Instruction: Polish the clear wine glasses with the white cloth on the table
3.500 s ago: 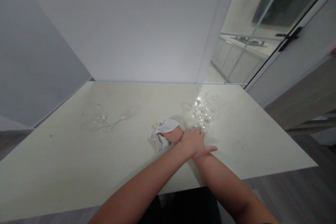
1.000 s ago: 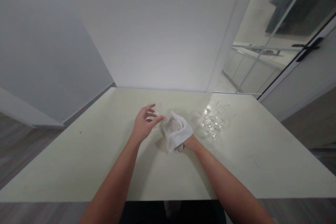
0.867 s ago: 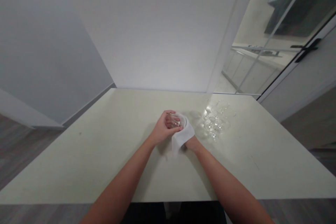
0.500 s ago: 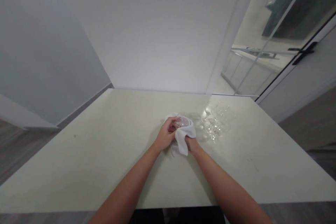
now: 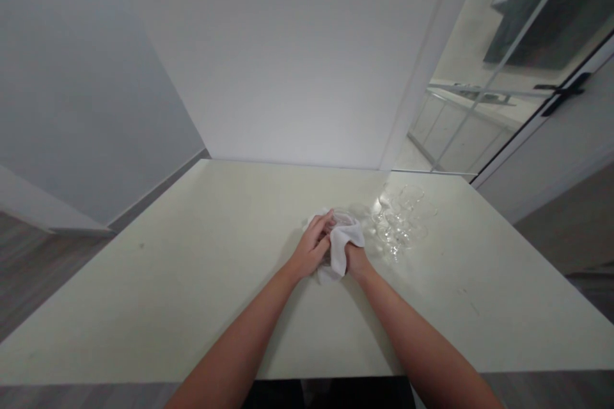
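Note:
Near the middle of the table, a clear drinking glass (image 5: 341, 218) is partly wrapped in a white cloth (image 5: 339, 249). My left hand (image 5: 313, 248) curls around the glass's left side, its fingers bent over it. From the right, my right hand (image 5: 355, 260) grips the cloth against the glass; the fabric covers most of its fingers. Part of the cloth hangs between my wrists. How much of the glass lies under the cloth cannot be made out.
Several clear glasses (image 5: 400, 220) stand close together to the right of my hands. The pale table (image 5: 192, 294) reaches a white panel (image 5: 288, 77) at the back. Beyond its right rear corner is a glazed door with a black handle (image 5: 566, 94).
My left hand has turned slightly, its fingers now further over the glass and closer to the cloth. The whole view has shifted a little; both hands keep their hold.

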